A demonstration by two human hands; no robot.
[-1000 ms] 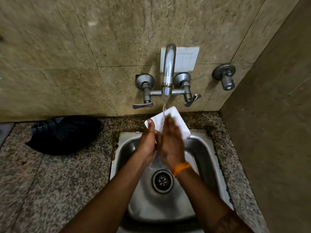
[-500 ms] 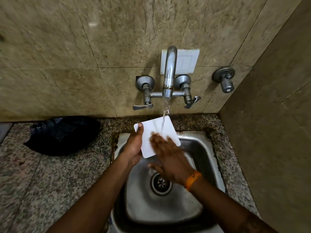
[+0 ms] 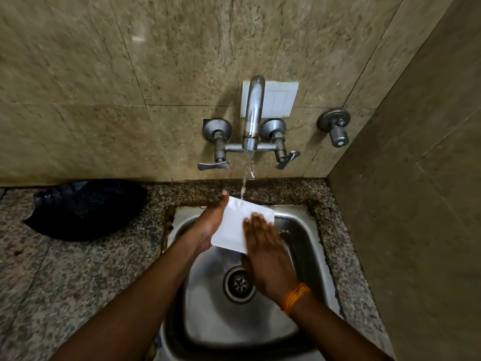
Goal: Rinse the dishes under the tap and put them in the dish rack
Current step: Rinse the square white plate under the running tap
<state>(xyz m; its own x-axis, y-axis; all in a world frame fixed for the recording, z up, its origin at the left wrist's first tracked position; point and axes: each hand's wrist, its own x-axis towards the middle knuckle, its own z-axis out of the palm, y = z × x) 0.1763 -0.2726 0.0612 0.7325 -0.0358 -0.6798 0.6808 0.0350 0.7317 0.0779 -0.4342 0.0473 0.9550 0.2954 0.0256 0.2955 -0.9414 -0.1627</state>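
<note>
Over a steel sink (image 3: 307,230), the left hand (image 3: 208,225) grips a white square plate's (image 3: 234,227) edge under the tap (image 3: 253,115) stream while the flat, open right hand (image 3: 268,259) rubs it; tilting it would likely rinse every corner.

Speckled granite counter (image 3: 78,269); dark bundle (image 3: 86,208)

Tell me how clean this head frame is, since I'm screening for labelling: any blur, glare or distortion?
Head view: wide-angle bending bows the wall joints and counter edge; dim warm light; the right hand is motion-smeared over the white plate; the left hand and tap stay fairly sharp; small glare spot on the upper wall tile.
</note>
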